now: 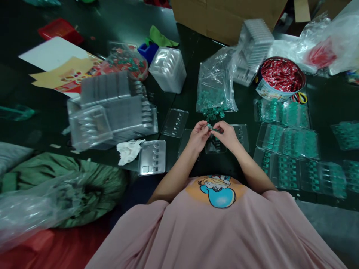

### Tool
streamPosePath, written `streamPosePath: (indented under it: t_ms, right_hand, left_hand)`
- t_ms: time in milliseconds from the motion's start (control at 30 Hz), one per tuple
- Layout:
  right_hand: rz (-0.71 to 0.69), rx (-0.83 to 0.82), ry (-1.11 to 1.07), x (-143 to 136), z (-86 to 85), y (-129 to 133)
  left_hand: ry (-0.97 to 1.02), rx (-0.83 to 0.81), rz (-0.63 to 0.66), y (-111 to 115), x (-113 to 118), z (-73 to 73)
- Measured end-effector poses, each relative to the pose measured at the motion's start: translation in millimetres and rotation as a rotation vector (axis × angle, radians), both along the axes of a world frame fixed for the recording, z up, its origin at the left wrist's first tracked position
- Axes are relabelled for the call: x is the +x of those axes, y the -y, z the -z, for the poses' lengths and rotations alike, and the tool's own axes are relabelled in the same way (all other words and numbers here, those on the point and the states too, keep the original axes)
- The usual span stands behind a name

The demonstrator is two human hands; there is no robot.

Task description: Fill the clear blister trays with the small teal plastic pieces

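My left hand point(199, 134) and my right hand point(225, 135) meet in front of my chest, fingers pinched. Between the left fingertips sits a small shiny green piece point(209, 126), its exact kind too small to tell. The right fingers close on a thin dark green part point(216, 130) beside it. Below the hands lies a clear plastic blister tray point(215, 146), partly hidden. Just beyond them, loose green pieces point(213, 113) spill from the mouth of a clear plastic bag point(215, 82).
Stacked clear trays point(112, 108) stand at the left, another stack point(168, 71) behind. Filled green trays point(288, 140) lie in rows at the right. Further back are a round tin point(273, 87) of red wrapped pieces, scissors point(301, 98) and a cardboard box point(224, 18).
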State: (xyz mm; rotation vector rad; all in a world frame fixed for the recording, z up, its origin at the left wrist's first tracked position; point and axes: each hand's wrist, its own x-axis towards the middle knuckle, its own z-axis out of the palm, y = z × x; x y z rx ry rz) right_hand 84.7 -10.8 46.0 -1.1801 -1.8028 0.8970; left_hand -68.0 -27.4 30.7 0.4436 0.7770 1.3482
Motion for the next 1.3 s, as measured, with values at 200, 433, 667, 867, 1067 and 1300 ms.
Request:
streamPosePath:
  t_ms: [200,433,667,867,1067,1300]
  right_hand:
    - [-0.010,0.050,-0.061,0,-10.1,2]
    - [0.121,-0.114,-0.345,12,-7.0,-20]
    - [-0.243,-0.061,-0.260,-39,-34.2,-3]
    - [-0.373,0.183,-0.043,-71,-51.7,3]
    - [-0.195,0.468,-0.094,-142,-114.8,-41]
    - [-0.304,0.469,0.210,-233,-177.9,-142]
  left_hand:
    - [-0.027,0.109,0.061,11,-9,-16.7]
    - [0.054,0.135,-0.022,21,-38,-26.7]
    - [0.072,0.035,-0.053,37,-53,-28.9]
    - [0.134,0.027,-0.142,45,-72,-26.7]
    - [0.200,0.016,-0.205,52,-90,-14.8]
    - [0.084,-0.053,-0.189,57,-88,-11.3]
